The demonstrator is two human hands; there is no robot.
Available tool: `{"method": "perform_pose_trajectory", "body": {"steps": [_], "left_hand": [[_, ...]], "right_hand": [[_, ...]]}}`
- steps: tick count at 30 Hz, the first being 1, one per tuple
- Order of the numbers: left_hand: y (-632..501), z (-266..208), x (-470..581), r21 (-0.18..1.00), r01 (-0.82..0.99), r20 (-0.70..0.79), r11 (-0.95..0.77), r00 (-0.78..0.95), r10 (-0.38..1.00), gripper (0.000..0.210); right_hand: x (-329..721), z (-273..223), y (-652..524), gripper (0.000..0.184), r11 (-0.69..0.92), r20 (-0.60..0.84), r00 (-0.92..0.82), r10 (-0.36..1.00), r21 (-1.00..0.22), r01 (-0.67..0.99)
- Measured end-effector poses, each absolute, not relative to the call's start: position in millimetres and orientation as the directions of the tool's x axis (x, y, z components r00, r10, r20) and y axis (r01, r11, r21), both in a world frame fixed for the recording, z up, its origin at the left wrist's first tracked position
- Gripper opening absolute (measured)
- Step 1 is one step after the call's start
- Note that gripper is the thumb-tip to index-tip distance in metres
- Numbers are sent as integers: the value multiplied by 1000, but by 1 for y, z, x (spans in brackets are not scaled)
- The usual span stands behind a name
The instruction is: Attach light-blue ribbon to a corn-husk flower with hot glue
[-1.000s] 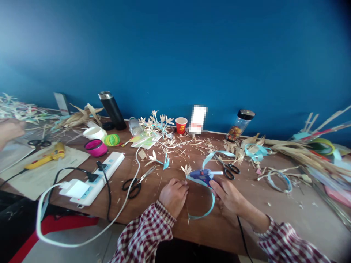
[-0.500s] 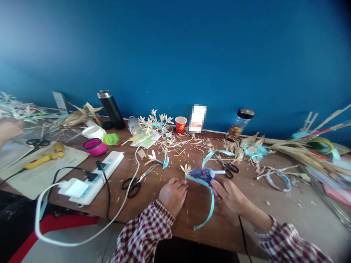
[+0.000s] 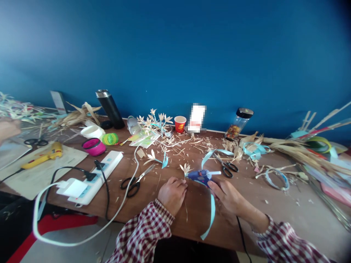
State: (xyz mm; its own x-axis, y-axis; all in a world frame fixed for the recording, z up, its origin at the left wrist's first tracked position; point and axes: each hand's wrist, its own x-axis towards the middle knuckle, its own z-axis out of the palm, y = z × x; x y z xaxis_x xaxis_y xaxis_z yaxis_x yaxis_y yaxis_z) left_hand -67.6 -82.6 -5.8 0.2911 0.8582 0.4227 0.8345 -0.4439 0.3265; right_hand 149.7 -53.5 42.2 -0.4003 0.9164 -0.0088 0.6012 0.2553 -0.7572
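Pink tub [image 3: 94, 147]: open-topped, can't see inside
Left hand [image 3: 172, 192]: fingers curled, pinching the pale flower [image 3: 185, 169] at its base
Red cup [image 3: 180, 126]: upright, contents hidden
Glue gun [image 3: 199, 176]: nozzle's right by that base
Right hand [image 3: 227, 195]: wrapped round the handle
Clear jar [image 3: 239, 123]: lidded, orangey bits [image 3: 234, 130] down low
Table [image 3: 274, 210]: front edge near both hands, some elbow room off right

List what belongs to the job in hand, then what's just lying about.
Seemingly in use:
blue glue gun, in the right hand
flower, at the left hand
ribbon by the gun

Seemingly just lying about:
yellow glue gun
red cup
black flask
jar
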Motion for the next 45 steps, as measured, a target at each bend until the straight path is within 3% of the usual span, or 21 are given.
{"method": "perform_pose_trajectory", "body": {"steps": [15,24,45], "left_hand": [[-82,-8,-68,319,818,473,-479,301,828,15],[-82,-7,-68,338,818,441,-465,299,846,15],[-82,-6,-68,324,824,433,-465,308,847,16]], "right_hand": [[156,37,-55,38,162,-92,-396,914,-812,561],[154,39,-54,35,258,15,-377,926,-754,604],[154,44,-50,36,221,-45,-403,914,-778,588]]}}
